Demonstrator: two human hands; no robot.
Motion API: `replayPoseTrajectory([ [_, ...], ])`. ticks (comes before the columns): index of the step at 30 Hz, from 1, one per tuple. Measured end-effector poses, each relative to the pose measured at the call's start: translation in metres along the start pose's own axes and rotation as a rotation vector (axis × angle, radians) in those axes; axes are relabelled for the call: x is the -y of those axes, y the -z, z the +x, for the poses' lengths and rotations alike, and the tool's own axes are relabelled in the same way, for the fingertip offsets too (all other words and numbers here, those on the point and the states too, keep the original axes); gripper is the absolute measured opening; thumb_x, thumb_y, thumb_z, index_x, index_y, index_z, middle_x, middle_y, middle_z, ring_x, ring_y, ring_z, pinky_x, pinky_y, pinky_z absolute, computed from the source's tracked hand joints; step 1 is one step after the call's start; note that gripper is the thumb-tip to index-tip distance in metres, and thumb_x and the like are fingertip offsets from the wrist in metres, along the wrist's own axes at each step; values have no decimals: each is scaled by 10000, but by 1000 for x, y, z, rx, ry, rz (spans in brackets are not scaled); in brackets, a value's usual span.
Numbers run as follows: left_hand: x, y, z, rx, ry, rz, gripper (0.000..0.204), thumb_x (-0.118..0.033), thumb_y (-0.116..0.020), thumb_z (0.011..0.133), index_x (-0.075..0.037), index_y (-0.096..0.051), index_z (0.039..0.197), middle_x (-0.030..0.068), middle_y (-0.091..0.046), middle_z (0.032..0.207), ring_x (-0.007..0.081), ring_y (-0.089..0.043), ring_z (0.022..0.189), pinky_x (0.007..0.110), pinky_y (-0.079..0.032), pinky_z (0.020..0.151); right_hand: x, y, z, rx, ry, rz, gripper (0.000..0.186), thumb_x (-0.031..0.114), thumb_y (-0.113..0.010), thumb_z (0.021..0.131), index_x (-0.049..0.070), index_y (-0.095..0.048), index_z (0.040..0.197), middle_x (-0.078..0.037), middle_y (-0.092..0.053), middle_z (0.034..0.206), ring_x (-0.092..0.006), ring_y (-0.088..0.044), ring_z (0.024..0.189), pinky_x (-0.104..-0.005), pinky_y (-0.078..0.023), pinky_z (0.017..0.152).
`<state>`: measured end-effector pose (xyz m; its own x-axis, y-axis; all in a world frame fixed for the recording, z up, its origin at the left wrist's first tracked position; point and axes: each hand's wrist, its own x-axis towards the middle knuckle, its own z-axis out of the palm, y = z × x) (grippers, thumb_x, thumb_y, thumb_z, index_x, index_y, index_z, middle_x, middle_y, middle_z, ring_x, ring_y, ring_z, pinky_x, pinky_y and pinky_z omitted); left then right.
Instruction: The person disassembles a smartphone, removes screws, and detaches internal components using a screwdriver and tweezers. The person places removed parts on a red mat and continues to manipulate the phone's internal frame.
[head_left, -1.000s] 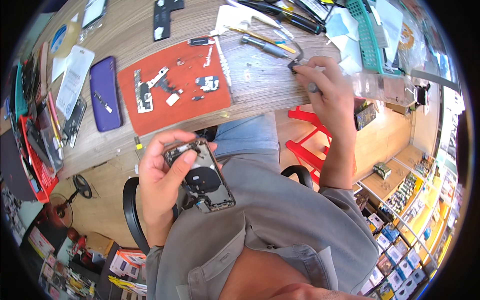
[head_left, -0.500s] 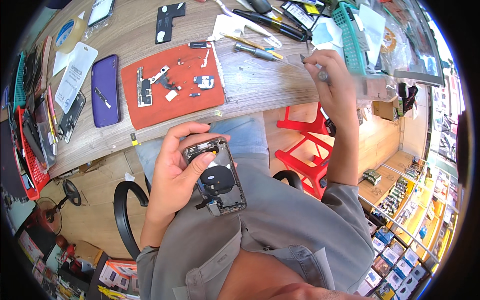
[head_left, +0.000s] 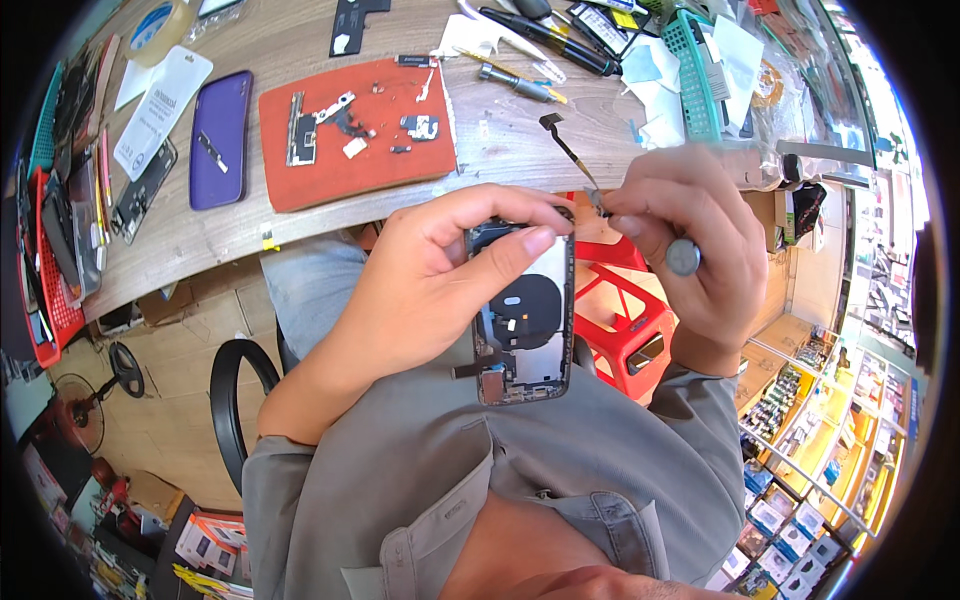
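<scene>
My left hand (head_left: 430, 285) grips an opened phone housing (head_left: 518, 330) with a dark round pad inside, thumb over its upper end, above my lap. My right hand (head_left: 700, 230) is closed just right of the phone's top. It holds a thin flex cable with a dark connector (head_left: 551, 120) in its fingertips and a grey cylindrical tool (head_left: 683, 258), apparently a screwdriver, against its palm. On the wooden desk, an orange-red mat (head_left: 340, 185) bears several small phone parts. A purple case (head_left: 215, 170) with a small part on it lies to its left.
A red basket (head_left: 62, 310) and tools crowd the desk's left end; pens, papers and a teal basket (head_left: 700, 95) crowd the back right. Red stools (head_left: 625, 350) stand below the desk. A black armrest (head_left: 230, 395), a fan (head_left: 78, 410) and display shelving (head_left: 805, 440) surround me.
My left hand and the phone have moved up and right. My right hand has come down and toward the phone, and the flex cable now shows raised from its fingertips.
</scene>
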<state>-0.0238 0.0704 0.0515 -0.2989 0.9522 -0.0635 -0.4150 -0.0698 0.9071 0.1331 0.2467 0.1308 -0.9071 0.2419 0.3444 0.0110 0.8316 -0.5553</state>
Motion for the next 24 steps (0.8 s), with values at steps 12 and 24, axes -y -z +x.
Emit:
replayPoseTrajectory([
  [12,1,-10,-21,-87,-66,-90,195,-57,-768,1034,39,-742,1201,79,-750,1211,108,-681,1114,281,-561,982,5,-16,-3,10,389,-259,356,3,-778,709,-53,-750,1059,-131,-687,958,-206,-705,697,-320,-551,532],
  [24,17,-12,-19,-193,-202,25,157,-71,-751,1047,32,-740,1165,137,-750,1262,166,-689,1174,313,-536,1028,23,-34,-23,-34,89,-132,358,-97,-841,819,-2,-792,1160,-130,-717,1011,-236,-710,853,-333,-553,707],
])
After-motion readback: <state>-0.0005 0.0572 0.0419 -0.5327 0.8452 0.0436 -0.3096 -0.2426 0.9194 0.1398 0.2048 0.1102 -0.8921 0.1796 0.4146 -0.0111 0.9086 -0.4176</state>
